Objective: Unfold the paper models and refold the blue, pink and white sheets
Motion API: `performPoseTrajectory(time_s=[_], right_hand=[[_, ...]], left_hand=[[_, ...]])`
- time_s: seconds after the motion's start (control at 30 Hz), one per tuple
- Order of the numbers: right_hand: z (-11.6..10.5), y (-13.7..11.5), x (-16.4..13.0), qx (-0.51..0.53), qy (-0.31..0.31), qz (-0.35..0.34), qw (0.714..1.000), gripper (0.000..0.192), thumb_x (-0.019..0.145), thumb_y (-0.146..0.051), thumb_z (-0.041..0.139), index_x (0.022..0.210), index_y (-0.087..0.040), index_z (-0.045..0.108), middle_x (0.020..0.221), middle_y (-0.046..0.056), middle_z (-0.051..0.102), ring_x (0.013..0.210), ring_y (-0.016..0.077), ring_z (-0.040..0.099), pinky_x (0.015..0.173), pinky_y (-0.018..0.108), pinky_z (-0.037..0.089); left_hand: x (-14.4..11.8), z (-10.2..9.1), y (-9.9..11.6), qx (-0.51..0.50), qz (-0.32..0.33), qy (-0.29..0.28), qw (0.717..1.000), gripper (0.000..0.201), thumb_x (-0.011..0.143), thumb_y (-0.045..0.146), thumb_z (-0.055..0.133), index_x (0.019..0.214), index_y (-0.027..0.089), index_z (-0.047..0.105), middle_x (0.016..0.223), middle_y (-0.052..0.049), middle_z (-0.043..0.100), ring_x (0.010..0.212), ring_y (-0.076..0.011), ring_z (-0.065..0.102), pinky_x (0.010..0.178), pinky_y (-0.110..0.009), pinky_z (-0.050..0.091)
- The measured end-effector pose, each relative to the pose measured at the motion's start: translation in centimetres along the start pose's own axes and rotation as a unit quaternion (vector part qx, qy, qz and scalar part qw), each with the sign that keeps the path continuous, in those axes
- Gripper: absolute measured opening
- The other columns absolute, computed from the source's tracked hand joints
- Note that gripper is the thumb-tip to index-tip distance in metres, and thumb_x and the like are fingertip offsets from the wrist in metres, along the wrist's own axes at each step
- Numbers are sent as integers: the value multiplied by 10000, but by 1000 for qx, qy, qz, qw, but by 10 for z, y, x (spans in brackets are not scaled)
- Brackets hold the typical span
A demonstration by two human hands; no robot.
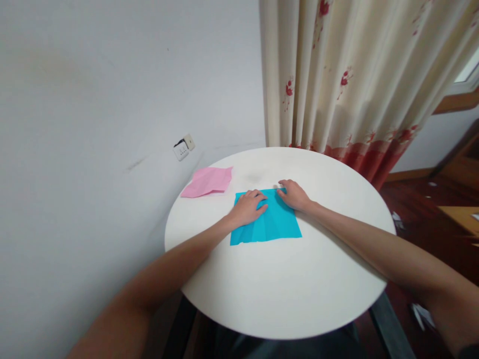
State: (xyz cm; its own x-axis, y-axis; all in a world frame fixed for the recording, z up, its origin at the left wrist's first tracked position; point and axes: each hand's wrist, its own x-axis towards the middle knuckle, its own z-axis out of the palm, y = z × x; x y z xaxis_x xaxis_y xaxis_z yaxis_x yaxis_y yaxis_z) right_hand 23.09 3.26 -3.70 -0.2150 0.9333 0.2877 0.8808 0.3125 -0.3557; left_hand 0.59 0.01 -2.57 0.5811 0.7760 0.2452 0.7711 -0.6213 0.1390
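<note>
A blue sheet of paper (277,222) with faint creases lies flat in the middle of the round white table. On its left part rests my left hand (249,207), palm down with the fingers stretched out. My right hand (294,194) is at the sheet's far right corner, fingers apart, thumb over the blue paper and the other fingertips past its far edge. Neither hand grips anything.
Pink paper (207,182), creased and slightly raised at an edge, lies at the table's (284,289) far left. A wall with a socket (181,150) stands close on the left. Behind the table hangs a flowered curtain (337,89).
</note>
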Motion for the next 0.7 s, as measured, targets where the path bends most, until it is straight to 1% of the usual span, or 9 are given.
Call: performPoseTrajectory(time_s=[0.03, 0.1, 0.2, 0.27, 0.4, 0.5, 0.6, 0.7], right_hand=[[-2, -1, -1, -9, -2, 2, 1000, 428, 1000, -330, 505, 1359, -109, 583, 1297, 180, 651, 1189, 294, 594, 1017, 354, 420], [-6, -4, -3, -28, -4, 6, 1000, 412, 1015, -356, 475, 1321, -117, 612, 1269, 186, 663, 1180, 314, 588, 999, 372, 425], [-8, -7, -5, -42, 1, 5, 999, 409, 1022, -375, 453, 1284, -120, 636, 1245, 188, 671, 1167, 337, 581, 989, 397, 430], [-7, -7, -5, -32, 4, 5, 999, 417, 1017, -382, 466, 1296, -118, 629, 1246, 190, 666, 1165, 337, 583, 992, 401, 431], [-1, -3, -3, 38, 33, 16, 999, 470, 961, -339, 570, 1369, -106, 566, 1271, 195, 639, 1100, 292, 620, 964, 370, 461], [2, 2, 0, 102, 61, 4, 993, 525, 886, -254, 640, 1377, -99, 537, 1181, 163, 673, 985, 253, 643, 907, 352, 494], [3, 4, 2, 157, 82, -28, 984, 560, 827, -185, 653, 1372, -133, 536, 1020, 90, 706, 879, 227, 646, 849, 344, 516], [1, 0, 1, 205, 92, -90, 970, 569, 817, -151, 625, 1379, -171, 541, 993, 56, 716, 871, 209, 658, 838, 332, 529]], left_hand=[[0, 1, 0, -2, -5, 3, 1000, 385, 1000, 414, 510, 1320, 238, 635, 1332, -85, 611, 1253, -277, 550, 1103, -436, 429], [0, 5, 0, -9, -12, 4, 1000, 433, 1009, 414, 493, 1398, 245, 579, 1426, -89, 560, 1324, -282, 508, 1133, -447, 403], [0, 11, -3, -25, -15, -27, 999, 514, 1035, 441, 430, 1505, 235, 472, 1584, -92, 421, 1457, -286, 386, 1205, -462, 311], [0, 14, -6, -31, -16, -50, 998, 546, 1046, 462, 392, 1534, 220, 431, 1626, -93, 360, 1501, -287, 325, 1232, -470, 258], [1, 14, -9, -35, -10, -66, 997, 573, 1053, 489, 343, 1549, 211, 408, 1646, -91, 320, 1533, -287, 262, 1247, -482, 214], [1, 14, -8, -45, -14, -65, 997, 597, 1044, 499, 349, 1557, 195, 385, 1644, -99, 321, 1540, -279, 249, 1255, -478, 196], [2, 13, -6, -64, -34, -54, 996, 657, 1026, 496, 383, 1576, 141, 326, 1641, -139, 310, 1536, -281, 261, 1257, -470, 205], [4, 13, -5, -95, -50, -25, 994, 664, 1023, 459, 372, 1582, 110, 293, 1645, -150, 295, 1533, -265, 271, 1258, -440, 223]])
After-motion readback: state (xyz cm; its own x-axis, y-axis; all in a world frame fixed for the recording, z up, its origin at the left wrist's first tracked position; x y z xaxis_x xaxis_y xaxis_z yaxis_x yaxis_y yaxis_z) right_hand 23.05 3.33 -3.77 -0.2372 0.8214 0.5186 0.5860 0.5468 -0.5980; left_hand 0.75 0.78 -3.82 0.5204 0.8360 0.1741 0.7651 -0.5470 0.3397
